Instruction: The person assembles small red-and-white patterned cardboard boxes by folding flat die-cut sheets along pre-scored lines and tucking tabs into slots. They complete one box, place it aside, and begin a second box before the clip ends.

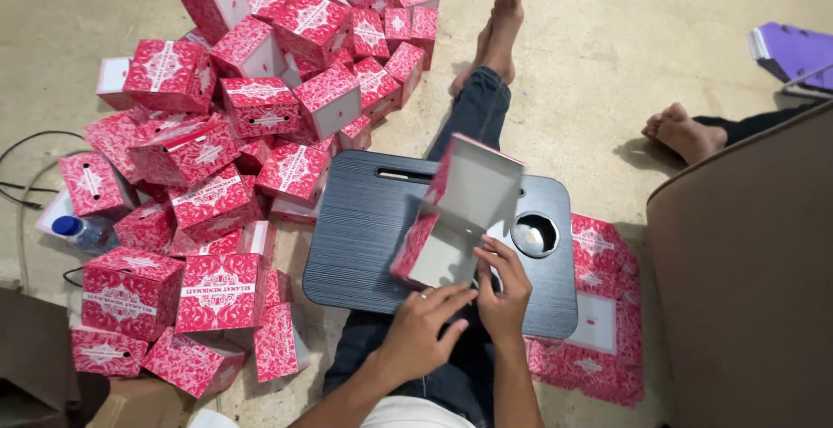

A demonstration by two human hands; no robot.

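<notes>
Concrete floor [607, 46]; brown chair [746, 289] cut off at right edge. Box pile [234, 133] fills upper left, its lower boxes hidden. Tray [364, 228] at centre, partly covered by half-folded box [460, 211]. Left hand [421, 333] and right hand [503, 285], lower centre, fingers curled, pinch its near flap.

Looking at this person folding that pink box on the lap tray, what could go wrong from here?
The half-folded box sits tilted on the dark lap tray, pinned only at its near edge by the left hand and right hand; it might spring open or crease. The heap of finished boxes is stacked loosely and close by, so a nudge could topple it. The water bottle beside the heap could wet cardboard if it leaks.
</notes>
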